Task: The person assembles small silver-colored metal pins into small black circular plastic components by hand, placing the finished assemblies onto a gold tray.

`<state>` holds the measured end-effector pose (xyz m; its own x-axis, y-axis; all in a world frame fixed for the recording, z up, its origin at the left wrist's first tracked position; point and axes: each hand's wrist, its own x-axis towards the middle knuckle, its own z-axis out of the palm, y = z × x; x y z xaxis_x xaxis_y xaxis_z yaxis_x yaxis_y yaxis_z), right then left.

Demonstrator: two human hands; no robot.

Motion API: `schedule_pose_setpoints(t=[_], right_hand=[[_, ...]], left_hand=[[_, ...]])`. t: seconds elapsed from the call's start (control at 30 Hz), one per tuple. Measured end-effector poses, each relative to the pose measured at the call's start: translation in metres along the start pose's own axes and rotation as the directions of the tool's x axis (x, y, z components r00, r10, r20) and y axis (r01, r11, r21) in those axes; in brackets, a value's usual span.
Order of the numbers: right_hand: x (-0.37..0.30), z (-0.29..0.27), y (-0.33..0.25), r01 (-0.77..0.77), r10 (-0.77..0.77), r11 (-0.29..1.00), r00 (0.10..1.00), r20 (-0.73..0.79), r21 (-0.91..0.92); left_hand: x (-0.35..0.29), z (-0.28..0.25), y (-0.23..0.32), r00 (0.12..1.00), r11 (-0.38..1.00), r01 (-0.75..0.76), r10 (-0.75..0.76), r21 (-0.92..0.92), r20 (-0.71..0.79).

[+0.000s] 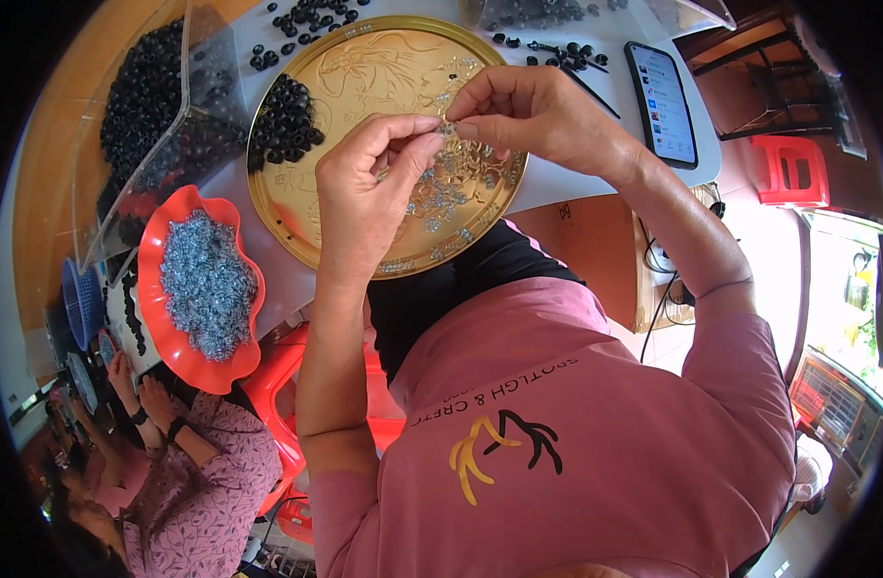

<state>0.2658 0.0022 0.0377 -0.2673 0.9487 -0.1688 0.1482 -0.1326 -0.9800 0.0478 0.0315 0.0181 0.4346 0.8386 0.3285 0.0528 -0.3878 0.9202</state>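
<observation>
Over a round gold tray [364, 72], my left hand [379, 188] and my right hand [538, 116] meet with their fingertips almost touching. Thumb and forefinger of each are pinched on a small clear piece [448, 128], mostly covered by the fingers; its exact kind is too small to make out. Below them, many small clear pieces [437, 204] lie scattered on the tray's right side. A heap of small round black pieces [285, 120] sits at its left edge. To the left stands a red wavy-rimmed bowl [155, 279] full of small clear bluish pieces [208, 289].
A clear plastic bin [183, 72] of black pieces stands at the far left. Loose black pieces [311, 17] lie behind the tray. A lit phone [661, 104] and a thin black stick [591, 93] are to the right. Another person's hands [143, 400] show at lower left.
</observation>
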Motion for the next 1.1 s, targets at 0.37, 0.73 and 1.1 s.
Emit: schedule_pose_setpoints(t=[0.37,0.73,1.1], right_hand=[[-0.002,0.009,-0.003,0.142,-0.155,0.984,0.981,-0.115,-0.11],[0.007,0.008,0.001,-0.083,0.119,0.854,0.992,-0.039,0.513],[0.006,0.009,-0.004,-0.114,0.137,0.865,0.99,-0.012,0.489]], left_hand=[[0.006,-0.005,0.003,0.914,0.825,0.402,-0.39,-0.397,0.114],[0.006,-0.001,0.005,0.923,0.857,0.384,-0.367,-0.344,0.117],[0.005,0.008,0.01,0.987,0.957,0.155,-0.161,-0.245,-0.005]])
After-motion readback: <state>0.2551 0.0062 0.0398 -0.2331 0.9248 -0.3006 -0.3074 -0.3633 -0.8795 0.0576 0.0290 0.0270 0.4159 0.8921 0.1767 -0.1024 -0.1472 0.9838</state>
